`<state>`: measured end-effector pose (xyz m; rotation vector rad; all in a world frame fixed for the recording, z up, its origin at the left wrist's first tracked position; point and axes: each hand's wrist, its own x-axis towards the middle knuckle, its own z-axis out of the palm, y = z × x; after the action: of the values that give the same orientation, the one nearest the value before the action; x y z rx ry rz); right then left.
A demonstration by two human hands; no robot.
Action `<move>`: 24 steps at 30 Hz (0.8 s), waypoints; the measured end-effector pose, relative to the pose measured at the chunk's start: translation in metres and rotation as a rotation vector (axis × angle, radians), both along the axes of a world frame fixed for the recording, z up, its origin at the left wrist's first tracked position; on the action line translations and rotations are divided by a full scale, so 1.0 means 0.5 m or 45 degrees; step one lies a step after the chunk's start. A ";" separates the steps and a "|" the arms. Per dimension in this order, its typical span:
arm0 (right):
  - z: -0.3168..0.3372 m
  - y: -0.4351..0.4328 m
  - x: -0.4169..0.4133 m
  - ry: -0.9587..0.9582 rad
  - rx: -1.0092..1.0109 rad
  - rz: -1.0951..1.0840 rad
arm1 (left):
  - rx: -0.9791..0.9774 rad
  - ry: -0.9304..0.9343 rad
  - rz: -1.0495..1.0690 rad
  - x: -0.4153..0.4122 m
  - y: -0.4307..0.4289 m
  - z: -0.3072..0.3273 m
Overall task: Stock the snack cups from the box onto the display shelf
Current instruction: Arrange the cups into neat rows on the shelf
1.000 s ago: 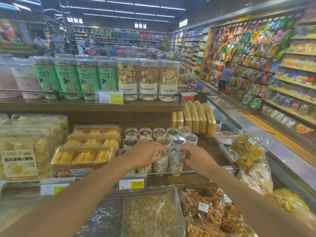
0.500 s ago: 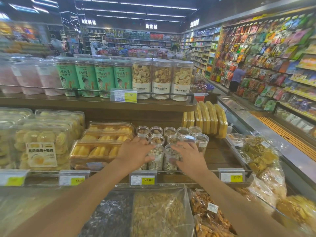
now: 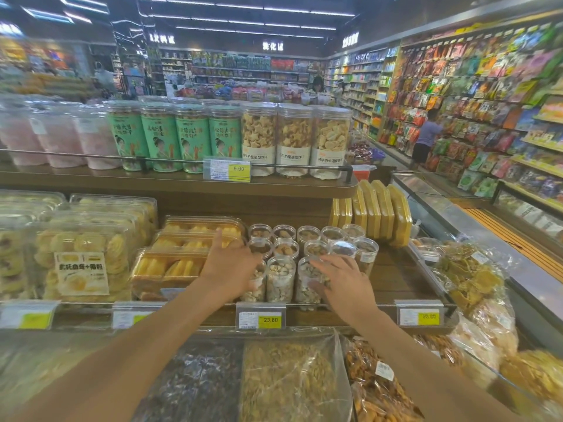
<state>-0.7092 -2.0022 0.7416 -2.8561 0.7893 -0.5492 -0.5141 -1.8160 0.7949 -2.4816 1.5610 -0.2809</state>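
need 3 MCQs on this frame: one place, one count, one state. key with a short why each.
1. Where do the snack cups stand relative to the trays of yellow cakes?
A) to their left
B) to their right
C) on the shelf above

2. How many green-labelled jars show on the top shelf?
A) two
B) four
C) seven

3. The front-row cups are:
A) upright
B) tipped on their sides
C) stacked two high

Key:
1 B: the cups sit just right of the trays, on the same shelf.
2 B: four green labels stand side by side in a row.
3 A: each stands on its base with its lid up.
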 end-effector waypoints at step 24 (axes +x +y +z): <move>0.040 -0.168 -0.046 -0.478 0.890 -0.408 | -0.043 0.403 -0.171 -0.051 -0.142 -0.015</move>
<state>-0.7324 -2.0860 0.7618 -1.9375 1.1007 -0.6556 -0.5398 -1.8871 0.7874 -2.5482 1.8602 0.0729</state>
